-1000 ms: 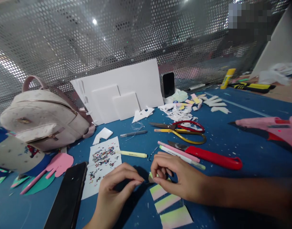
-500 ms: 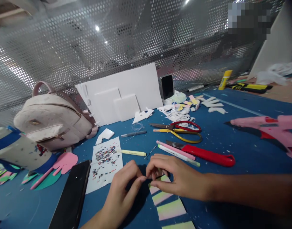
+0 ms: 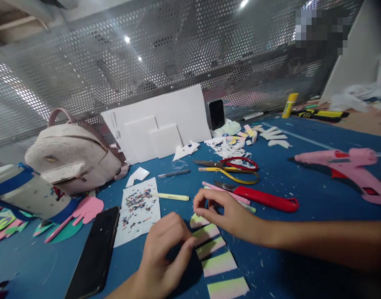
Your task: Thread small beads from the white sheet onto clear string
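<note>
At lower centre of the frame, the left hand (image 3: 165, 249) is curled, its thumb and forefinger tips pressing the edge of a pastel paper strip (image 3: 206, 232). This is one of a row of strips lying on the blue table (image 3: 315, 203). The right hand (image 3: 230, 216) arches over the top strip (image 3: 197, 220) with bent fingers; whether it pinches anything is unclear. Light fingertip pressure, one strip at a time, would likely keep the row even and clear of the red-handled knife (image 3: 265, 200) just above.

The left hand (image 3: 165, 249) sits at the lower edge, knuckles up, fingers curled under, thumb stretched forward toward the right hand (image 3: 230, 216). That one lies palm down at the end of a bare forearm (image 3: 318, 243), fingers arched, thumb and forefinger bent apart.
</note>
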The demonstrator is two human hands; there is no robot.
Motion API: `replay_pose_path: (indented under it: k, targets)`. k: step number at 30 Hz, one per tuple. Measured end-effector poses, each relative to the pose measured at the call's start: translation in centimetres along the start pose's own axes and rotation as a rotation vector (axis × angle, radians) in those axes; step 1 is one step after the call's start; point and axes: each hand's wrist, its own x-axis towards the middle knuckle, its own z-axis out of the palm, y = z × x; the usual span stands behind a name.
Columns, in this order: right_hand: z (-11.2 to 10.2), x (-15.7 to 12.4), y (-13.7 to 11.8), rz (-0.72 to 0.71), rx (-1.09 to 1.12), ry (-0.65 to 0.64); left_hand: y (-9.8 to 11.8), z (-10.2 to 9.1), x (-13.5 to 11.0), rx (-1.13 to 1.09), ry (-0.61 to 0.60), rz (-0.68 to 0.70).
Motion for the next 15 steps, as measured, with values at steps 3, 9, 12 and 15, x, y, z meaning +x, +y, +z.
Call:
replay_pose_path:
  k: [3, 9, 12, 15]
  targets:
    - [0.0, -0.1, 0.3, 0.005, 0.013, 0.078, -0.5, -0.6, 0.5, -0.043, 0.034, -0.156]
    - [-0.1, -0.4, 0.3, -0.029, -0.017, 0.175, -2.6, -2.0, 1.5, -0.016, 0.118, -0.382]
    - [0.0, -0.5, 0.0, -0.038, 0.003, 0.096, -2.7, -1.8, 1.3, 0.012, 0.064, -0.403]
    - [0.2, -0.5, 0.0, -0.037, 0.012, -0.020, -2.3, -1.2, 1.0, 0.033, -0.005, -0.384]
